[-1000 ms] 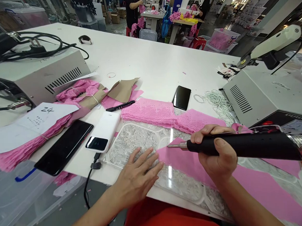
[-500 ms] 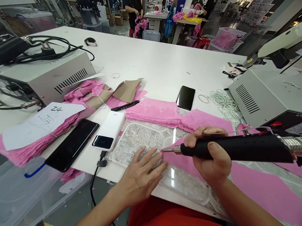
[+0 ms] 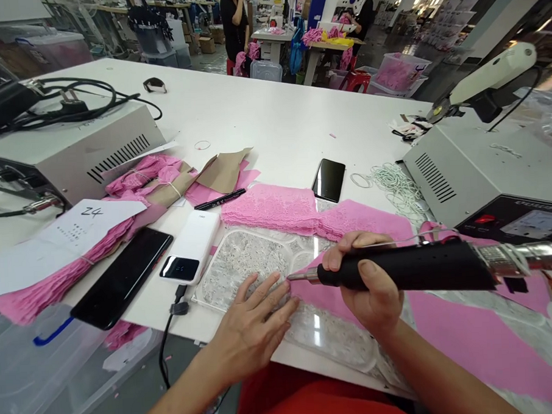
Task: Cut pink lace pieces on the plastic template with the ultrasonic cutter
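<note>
My right hand (image 3: 368, 279) is closed around a black handheld ultrasonic welding gun (image 3: 411, 267), held nearly level. Its metal tip (image 3: 304, 275) points left and meets the edge of a pink fabric piece (image 3: 316, 290), close to my left fingertips. Fingers stretched out, my left hand (image 3: 258, 324) lies flat over the fabric's left end and a clear patterned plastic plate (image 3: 242, 263). Just behind, stacked pink lace pieces (image 3: 269, 210) rest on the plate's far side. Another long pink fabric piece (image 3: 483, 338) spreads under and past my right forearm.
Left are a power bank (image 3: 193, 247) with a cable, a black phone (image 3: 123, 278), a pen (image 3: 219, 199) and a paper-topped fabric bundle (image 3: 67, 253). A second phone (image 3: 328, 180) and rubber bands (image 3: 398, 186) lie behind. Grey machine boxes (image 3: 466, 162) flank the table; people work beyond.
The camera view has shifted slightly, so most things sit a little further left. Both hands and the welding gun keep nearly the same place on the fabric. A person behind has raised an arm.
</note>
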Tool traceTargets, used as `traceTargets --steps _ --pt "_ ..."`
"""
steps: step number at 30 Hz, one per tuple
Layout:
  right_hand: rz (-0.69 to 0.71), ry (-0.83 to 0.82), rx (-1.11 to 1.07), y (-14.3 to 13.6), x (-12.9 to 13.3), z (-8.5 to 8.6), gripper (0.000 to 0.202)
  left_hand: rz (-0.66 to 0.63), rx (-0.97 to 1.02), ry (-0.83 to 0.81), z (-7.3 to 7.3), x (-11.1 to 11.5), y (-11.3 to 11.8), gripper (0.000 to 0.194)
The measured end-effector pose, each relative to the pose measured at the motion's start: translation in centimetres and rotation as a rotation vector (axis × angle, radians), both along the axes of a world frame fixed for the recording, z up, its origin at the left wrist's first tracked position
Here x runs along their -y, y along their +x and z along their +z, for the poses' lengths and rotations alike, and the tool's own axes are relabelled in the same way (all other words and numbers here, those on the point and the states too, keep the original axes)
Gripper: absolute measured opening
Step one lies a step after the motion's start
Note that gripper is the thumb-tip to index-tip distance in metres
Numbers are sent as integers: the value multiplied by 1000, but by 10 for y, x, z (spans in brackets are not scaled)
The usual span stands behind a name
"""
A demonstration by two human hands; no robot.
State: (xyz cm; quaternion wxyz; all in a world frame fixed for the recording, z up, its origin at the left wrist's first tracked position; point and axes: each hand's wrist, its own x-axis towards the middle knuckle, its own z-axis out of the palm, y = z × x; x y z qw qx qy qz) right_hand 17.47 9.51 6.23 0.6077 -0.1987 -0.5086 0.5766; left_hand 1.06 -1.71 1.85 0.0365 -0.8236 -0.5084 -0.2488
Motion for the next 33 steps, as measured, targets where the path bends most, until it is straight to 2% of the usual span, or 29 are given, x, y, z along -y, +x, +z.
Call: traceTargets --steps 4,8,11,13,20,33 --pt "-132 14 -54 17 -16 13 13 -17 30 31 0 -1 0 32" --pt "-374 49 -24 60 -37 24 11 -20 61 64 1 -7 -3 35" --pt "-515 16 -34 89 -43 22 11 -62 21 66 2 -19 -5 39" --pt "-552 -28 -47 97 -43 16 12 -95 -27 61 2 -27 -4 40" --pt "-435 -24 -11 82 -38 4 16 -118 -169 51 -1 -40 1 43" --pt "-365 8 -28 76 -38 -1 11 -127 -168 24 -3 -36 -2 45"
